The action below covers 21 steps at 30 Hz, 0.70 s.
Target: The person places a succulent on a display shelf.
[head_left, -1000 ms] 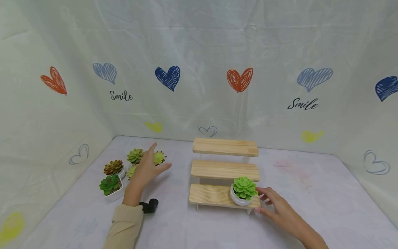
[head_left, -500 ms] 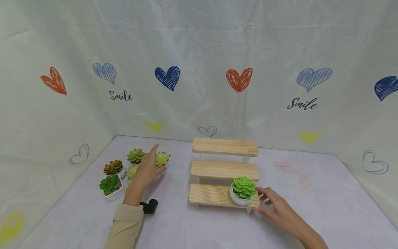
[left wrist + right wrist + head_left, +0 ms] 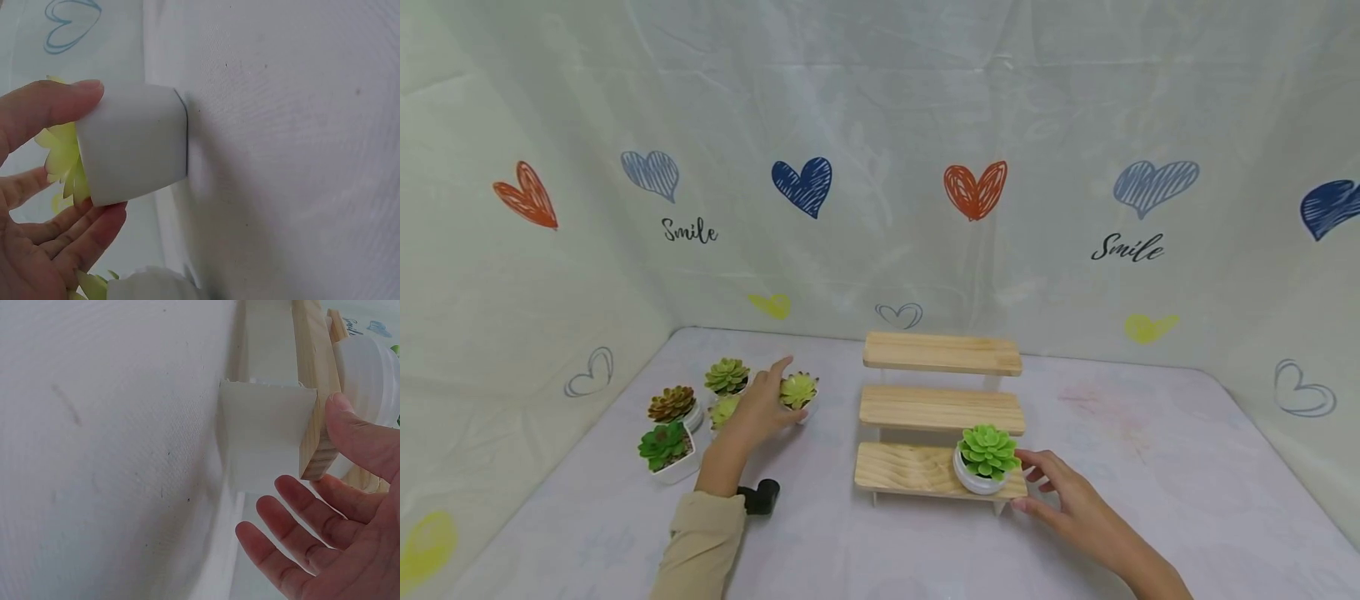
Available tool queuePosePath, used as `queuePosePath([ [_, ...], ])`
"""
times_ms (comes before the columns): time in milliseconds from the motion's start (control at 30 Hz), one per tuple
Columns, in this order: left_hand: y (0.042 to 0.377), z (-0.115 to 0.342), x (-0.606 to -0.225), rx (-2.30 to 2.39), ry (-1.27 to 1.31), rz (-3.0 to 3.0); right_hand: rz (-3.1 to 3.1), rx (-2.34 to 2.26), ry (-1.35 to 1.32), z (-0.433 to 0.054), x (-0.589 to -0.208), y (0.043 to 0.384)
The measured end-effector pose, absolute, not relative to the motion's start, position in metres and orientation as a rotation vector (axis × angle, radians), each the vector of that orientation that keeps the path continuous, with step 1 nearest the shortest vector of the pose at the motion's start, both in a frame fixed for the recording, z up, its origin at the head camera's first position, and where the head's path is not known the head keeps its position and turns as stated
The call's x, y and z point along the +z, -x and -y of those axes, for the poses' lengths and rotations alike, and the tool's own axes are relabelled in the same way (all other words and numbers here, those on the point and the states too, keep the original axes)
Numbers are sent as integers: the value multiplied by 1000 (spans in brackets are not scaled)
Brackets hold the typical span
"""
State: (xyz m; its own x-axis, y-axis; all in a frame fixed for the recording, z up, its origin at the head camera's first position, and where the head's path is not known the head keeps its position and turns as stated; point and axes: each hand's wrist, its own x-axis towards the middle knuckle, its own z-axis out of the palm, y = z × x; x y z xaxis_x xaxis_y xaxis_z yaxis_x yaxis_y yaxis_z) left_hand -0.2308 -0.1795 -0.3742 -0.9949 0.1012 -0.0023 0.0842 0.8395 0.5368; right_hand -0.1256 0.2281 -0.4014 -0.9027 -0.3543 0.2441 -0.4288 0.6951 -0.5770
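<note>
My left hand [image 3: 758, 417] grips a small potted succulent [image 3: 798, 389] with pale yellow-green leaves, at the back left of the table. In the left wrist view its white square-sided pot [image 3: 134, 144] sits between thumb and fingers, the base close to the tabletop. At the shelf's right end, my right hand [image 3: 1078, 510] holds the lowest board of a three-tier wooden shelf [image 3: 917, 468], thumb at the front corner and index finger towards the back; the other fingers [image 3: 275, 556] extend loosely. A bright green succulent [image 3: 988, 452] in a round white pot stands on that board.
Several more potted succulents stand at the left: a green one [image 3: 727, 377], a yellowish one [image 3: 724, 410] partly behind my left hand, a reddish-brown one [image 3: 672, 404] and a dark green one [image 3: 662, 446]. A cloth wall [image 3: 880, 250] printed with hearts rises behind the table.
My left hand has closed its thumb and fingers on the yellow-green succulent, which has shifted slightly right and towards me. My right hand has stayed at the shelf's end.
</note>
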Motion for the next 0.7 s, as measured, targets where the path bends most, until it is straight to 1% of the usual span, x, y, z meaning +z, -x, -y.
queuePosePath([
  [700,232,180,-373,888,-160,-2975,2788,989,-670,-229,-402,127],
])
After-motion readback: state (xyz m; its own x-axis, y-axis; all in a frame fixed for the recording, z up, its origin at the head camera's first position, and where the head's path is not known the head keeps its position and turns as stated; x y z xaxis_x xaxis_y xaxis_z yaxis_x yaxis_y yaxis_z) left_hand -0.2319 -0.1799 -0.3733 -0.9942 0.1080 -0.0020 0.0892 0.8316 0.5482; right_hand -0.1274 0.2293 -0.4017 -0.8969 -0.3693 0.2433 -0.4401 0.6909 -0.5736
